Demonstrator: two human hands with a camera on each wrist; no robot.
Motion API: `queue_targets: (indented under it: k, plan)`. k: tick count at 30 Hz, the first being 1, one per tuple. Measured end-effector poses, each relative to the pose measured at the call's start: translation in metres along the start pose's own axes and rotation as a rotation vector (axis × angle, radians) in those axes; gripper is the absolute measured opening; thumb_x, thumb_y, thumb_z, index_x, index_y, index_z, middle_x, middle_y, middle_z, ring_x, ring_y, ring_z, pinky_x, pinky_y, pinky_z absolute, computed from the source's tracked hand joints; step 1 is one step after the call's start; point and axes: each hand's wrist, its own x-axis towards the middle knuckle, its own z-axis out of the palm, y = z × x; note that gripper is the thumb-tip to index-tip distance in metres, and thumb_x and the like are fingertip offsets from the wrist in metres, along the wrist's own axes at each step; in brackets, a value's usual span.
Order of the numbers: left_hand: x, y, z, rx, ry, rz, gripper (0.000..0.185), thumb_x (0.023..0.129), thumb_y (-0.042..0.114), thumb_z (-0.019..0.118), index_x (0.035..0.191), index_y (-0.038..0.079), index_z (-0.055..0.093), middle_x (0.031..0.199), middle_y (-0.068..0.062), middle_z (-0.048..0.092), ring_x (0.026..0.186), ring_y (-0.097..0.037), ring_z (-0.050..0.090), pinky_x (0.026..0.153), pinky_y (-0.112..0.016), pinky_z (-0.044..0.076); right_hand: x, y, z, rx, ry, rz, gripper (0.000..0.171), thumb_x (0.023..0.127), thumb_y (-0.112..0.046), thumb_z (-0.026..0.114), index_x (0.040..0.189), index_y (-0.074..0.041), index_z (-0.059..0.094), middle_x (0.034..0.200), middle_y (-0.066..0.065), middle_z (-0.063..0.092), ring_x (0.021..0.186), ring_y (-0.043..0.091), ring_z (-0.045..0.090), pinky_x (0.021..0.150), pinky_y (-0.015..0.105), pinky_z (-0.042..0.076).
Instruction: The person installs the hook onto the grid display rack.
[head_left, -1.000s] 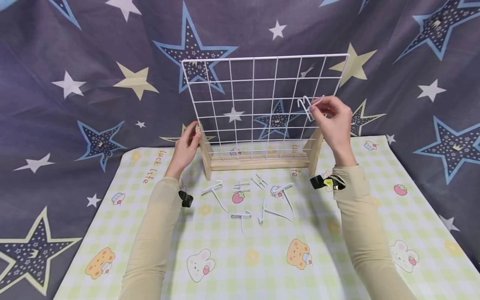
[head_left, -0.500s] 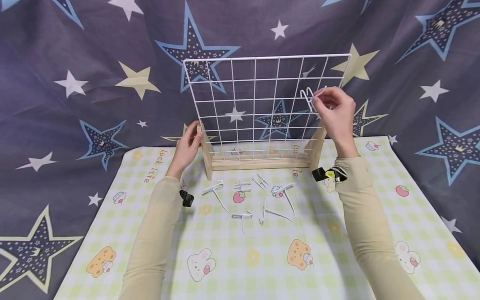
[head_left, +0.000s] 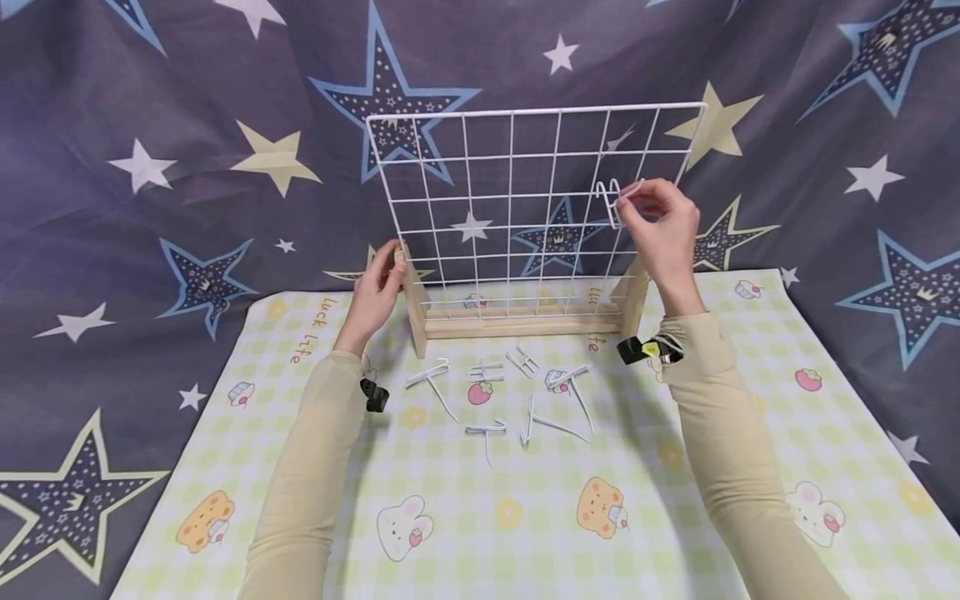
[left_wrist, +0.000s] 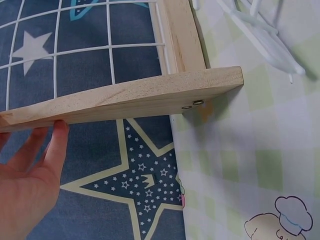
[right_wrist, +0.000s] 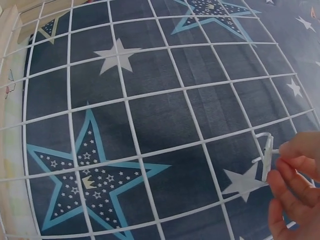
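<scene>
A white wire grid panel [head_left: 487,212] stands upright in a wooden stand [head_left: 521,325]. My left hand [head_left: 375,292] holds the stand's left upright near its top, and in the left wrist view its fingertips [left_wrist: 61,129] touch the outer wood. High on the grid's right side, my right hand [head_left: 663,233] pinches a white double-pronged wire hook [head_left: 611,204] between thumb and fingers. The hook's curved ends lie at a horizontal grid wire in the right wrist view; whether they sit over it I cannot tell. Part of the hook [right_wrist: 268,157] is hidden by the fingers.
Several more white hooks [head_left: 486,430] lie on the checked tablecloth [head_left: 300,500] in front of the stand. A dark star-patterned curtain [head_left: 225,125] hangs behind the grid.
My right hand rises slightly with the hook, then shifts a little left and down against the grid. The left hand stays on the stand.
</scene>
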Motion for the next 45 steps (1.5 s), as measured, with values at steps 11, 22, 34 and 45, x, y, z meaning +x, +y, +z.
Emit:
queue_targets:
  k: [11, 22, 34, 45]
  plan:
    - [0.001, -0.001, 0.001, -0.019, -0.001, 0.002, 0.045, 0.104, 0.011, 0.045, 0.146, -0.002, 0.036, 0.127, -0.032, 0.053, 0.110, -0.042, 0.057, 0.092, -0.047, 0.051, 0.006, 0.024, 0.004, 0.016, 0.031, -0.039, 0.008, 0.084, 0.006, 0.066, 0.089, 0.013, 0.066, 0.093, 0.021, 0.068, 0.073, -0.001, 0.056, 0.075, 0.021, 0.049]
    - [0.000, 0.000, 0.000, 0.004, 0.006, -0.017, 0.046, 0.104, 0.011, 0.044, 0.147, -0.001, 0.035, 0.123, -0.031, 0.055, 0.107, -0.040, 0.059, 0.091, -0.045, 0.051, 0.003, 0.049, 0.009, -0.028, -0.012, -0.008, 0.011, 0.085, -0.005, 0.070, 0.092, 0.003, 0.072, 0.089, 0.005, 0.068, 0.074, 0.000, 0.056, 0.073, 0.018, 0.046]
    - [0.001, -0.004, 0.001, -0.017, -0.001, 0.003, 0.045, 0.104, 0.010, 0.045, 0.146, -0.002, 0.036, 0.124, -0.032, 0.055, 0.107, -0.041, 0.058, 0.090, -0.046, 0.051, -0.011, 0.063, 0.013, -0.042, -0.063, -0.047, 0.011, 0.082, 0.000, 0.071, 0.092, 0.003, 0.072, 0.094, 0.010, 0.068, 0.082, 0.005, 0.058, 0.073, 0.017, 0.047]
    - [0.000, -0.002, -0.002, -0.013, -0.005, -0.001, 0.046, 0.104, 0.010, 0.045, 0.147, -0.002, 0.036, 0.121, -0.032, 0.055, 0.106, -0.042, 0.058, 0.091, -0.046, 0.051, -0.024, 0.074, 0.016, -0.056, -0.112, -0.042, 0.016, 0.081, 0.004, 0.071, 0.097, 0.005, 0.071, 0.093, 0.014, 0.068, 0.078, 0.007, 0.058, 0.071, 0.021, 0.047]
